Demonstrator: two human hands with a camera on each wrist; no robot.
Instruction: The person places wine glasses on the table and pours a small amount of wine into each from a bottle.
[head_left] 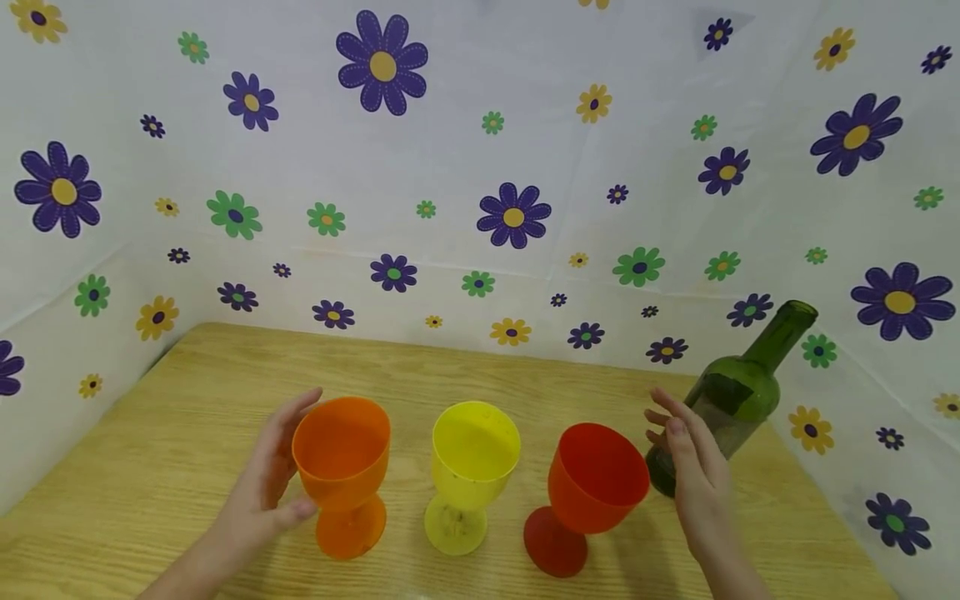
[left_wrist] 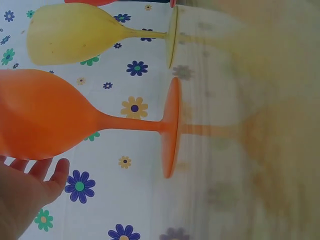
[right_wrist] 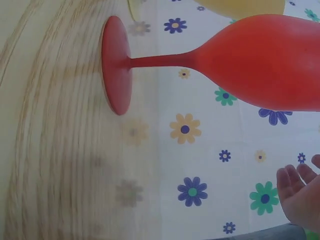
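Observation:
Three plastic goblets stand upright in a row on the wooden table: orange (head_left: pixel 341 500) on the left, yellow (head_left: pixel 472 492) in the middle, red (head_left: pixel 592 517) on the right. Beside the orange bowl is my left hand (head_left: pixel 255 500), fingers and thumb spread loosely along its left side. In the left wrist view its fingertips (left_wrist: pixel 62 167) come right up to the underside of the orange goblet (left_wrist: pixel 45 115). My right hand (head_left: pixel 701 492) hovers with relaxed fingers between the red goblet and a green glass bottle (head_left: pixel 753 387). A gap separates it from the red goblet (right_wrist: pixel 260 62) in the right wrist view.
The green bottle stands at the back right, partly behind my right hand. A white cloth (head_left: pixel 450 150) with printed flowers walls the table (head_left: pixel 247 367) at the back and both sides. Bare wood stretches behind the goblets and to the left.

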